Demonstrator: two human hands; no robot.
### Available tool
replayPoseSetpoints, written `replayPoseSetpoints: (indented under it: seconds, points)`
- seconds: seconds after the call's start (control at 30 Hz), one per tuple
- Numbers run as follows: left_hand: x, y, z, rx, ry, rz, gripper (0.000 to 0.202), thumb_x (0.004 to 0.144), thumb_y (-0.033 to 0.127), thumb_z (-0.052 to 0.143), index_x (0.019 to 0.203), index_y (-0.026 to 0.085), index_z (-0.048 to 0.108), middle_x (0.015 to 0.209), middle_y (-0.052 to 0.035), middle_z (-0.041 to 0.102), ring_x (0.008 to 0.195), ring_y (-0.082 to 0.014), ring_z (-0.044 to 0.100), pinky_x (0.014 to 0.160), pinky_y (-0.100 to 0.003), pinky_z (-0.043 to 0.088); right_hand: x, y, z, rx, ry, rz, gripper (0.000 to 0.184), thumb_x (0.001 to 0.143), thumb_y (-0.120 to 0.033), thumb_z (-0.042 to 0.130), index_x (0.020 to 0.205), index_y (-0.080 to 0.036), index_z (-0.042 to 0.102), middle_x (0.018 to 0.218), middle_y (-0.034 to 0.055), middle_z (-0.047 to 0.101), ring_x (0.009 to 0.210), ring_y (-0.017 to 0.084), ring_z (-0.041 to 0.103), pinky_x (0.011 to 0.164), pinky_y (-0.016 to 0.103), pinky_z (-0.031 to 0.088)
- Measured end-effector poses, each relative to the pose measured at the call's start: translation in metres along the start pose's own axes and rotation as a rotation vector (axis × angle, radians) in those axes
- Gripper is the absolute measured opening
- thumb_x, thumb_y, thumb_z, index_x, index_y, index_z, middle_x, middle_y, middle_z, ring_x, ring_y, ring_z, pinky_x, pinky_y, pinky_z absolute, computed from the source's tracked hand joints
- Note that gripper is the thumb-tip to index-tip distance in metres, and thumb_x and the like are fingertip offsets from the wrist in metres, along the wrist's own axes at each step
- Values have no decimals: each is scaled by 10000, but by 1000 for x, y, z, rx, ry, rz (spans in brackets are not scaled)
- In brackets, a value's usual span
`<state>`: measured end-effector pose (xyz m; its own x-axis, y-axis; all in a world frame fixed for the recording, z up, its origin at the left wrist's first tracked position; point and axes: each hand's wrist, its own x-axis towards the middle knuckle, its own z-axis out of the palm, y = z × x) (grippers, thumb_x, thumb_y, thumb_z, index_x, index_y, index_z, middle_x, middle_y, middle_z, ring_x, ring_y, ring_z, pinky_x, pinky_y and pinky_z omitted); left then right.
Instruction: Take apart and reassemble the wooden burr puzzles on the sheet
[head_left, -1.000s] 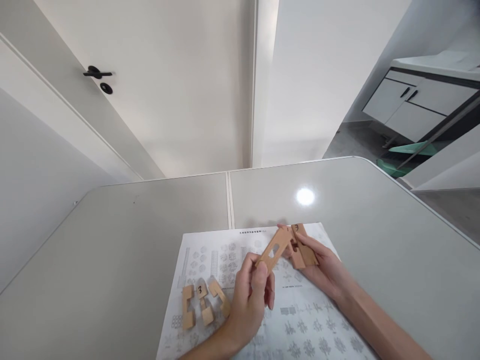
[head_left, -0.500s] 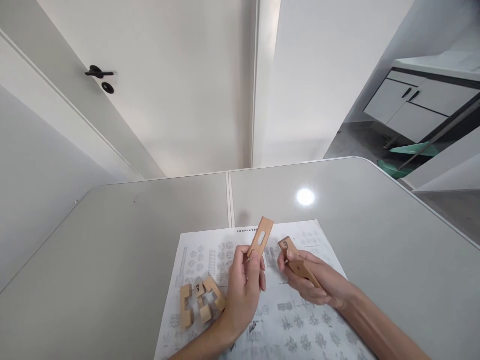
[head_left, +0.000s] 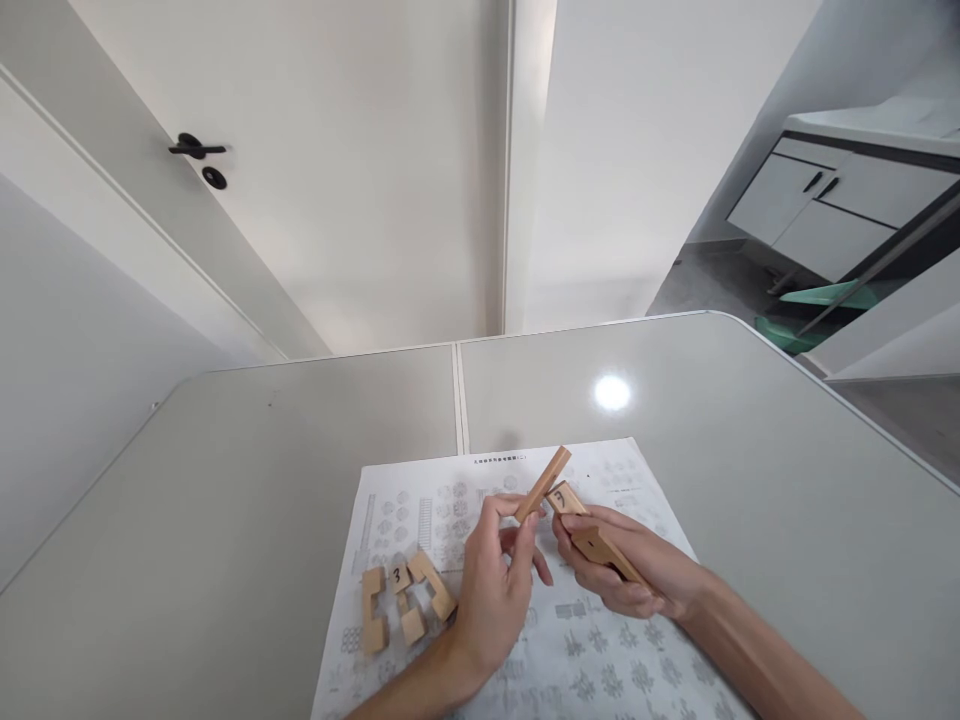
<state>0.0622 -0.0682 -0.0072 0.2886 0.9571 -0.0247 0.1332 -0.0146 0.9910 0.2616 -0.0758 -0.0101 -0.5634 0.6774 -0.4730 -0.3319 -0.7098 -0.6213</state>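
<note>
A flat wooden puzzle piece (head_left: 544, 484) is pinched between the thumb and fingers of my left hand (head_left: 501, 580), turned nearly edge-on and tilted up to the right. My right hand (head_left: 611, 560) grips two wooden pieces: a block marked "3" (head_left: 564, 497) at the fingertips and a slotted wooden piece (head_left: 604, 552) against the palm. The left piece's side is close to the numbered block; whether they touch I cannot tell. Left of my left hand lie a notched wooden piece (head_left: 373, 610), another marked "3" (head_left: 400, 577) and a third notched piece (head_left: 435, 588).
Under the hands a printed sheet (head_left: 600, 690) with rows of small diagrams lies on the grey table (head_left: 225, 520). A seam (head_left: 460, 400) crosses the tabletop. Beyond stand a door with a black handle (head_left: 196, 148) and a white cabinet (head_left: 840, 200).
My left hand has turned its piece from slot-facing to edge-on and moved it right, toward the right hand's pieces. The right hand has shifted slightly left. The pieces on the sheet stay put.
</note>
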Motion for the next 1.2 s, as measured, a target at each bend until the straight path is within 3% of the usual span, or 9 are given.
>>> replayPoseSetpoints:
  seconds: [0.33, 0.6, 0.83, 1.0, 1.1, 1.2]
  points:
    - [0, -1, -2, 54, -39, -13, 221, 1097, 424, 477, 991, 232, 512, 1138, -33, 706, 487, -51, 602, 482, -213, 454, -2, -1, -6, -26, -20, 15, 343, 995, -529, 678, 928, -207, 582, 544, -100, 498, 326, 21, 240, 263, 123, 211]
    - [-6, -3, -1, 286, -61, 96, 134, 1104, 344, 454, 1090, 260, 558, 1061, -24, 697, 528, -86, 605, 528, -232, 483, -18, -22, -11, -22, -53, 158, 338, 902, -491, 764, 922, -219, 564, 543, -100, 501, 309, 11, 187, 225, 110, 159]
    - [-7, -1, -1, 393, -139, 206, 146, 1089, 292, 462, 1040, 264, 598, 1080, -36, 711, 572, -121, 601, 560, -262, 472, -16, -20, -16, 58, -91, 192, 331, 906, -503, 728, 894, -212, 569, 552, -95, 501, 307, 11, 175, 213, 113, 173]
    - [-8, -3, 1, 315, -108, 84, 139, 1093, 353, 474, 1072, 259, 575, 997, -29, 723, 600, -141, 649, 592, -269, 493, -13, -15, -9, -31, 4, 138, 336, 929, -495, 751, 1055, -223, 597, 580, -99, 527, 313, 9, 230, 233, 98, 178]
    - [-6, -3, 2, 216, -40, -1, 202, 1103, 417, 439, 1026, 243, 507, 935, -22, 707, 596, -138, 654, 603, -273, 508, -12, -15, -4, -73, 1, 151, 362, 932, -529, 752, 1019, -222, 583, 583, -98, 530, 315, 8, 253, 237, 98, 184]
    - [-3, 0, 2, 118, 20, -14, 251, 1102, 447, 418, 969, 238, 456, 1012, -33, 684, 580, -111, 645, 584, -263, 510, -12, -15, -4, -74, -48, 163, 391, 932, -574, 736, 984, -220, 579, 535, -122, 466, 296, 7, 205, 230, 106, 171]
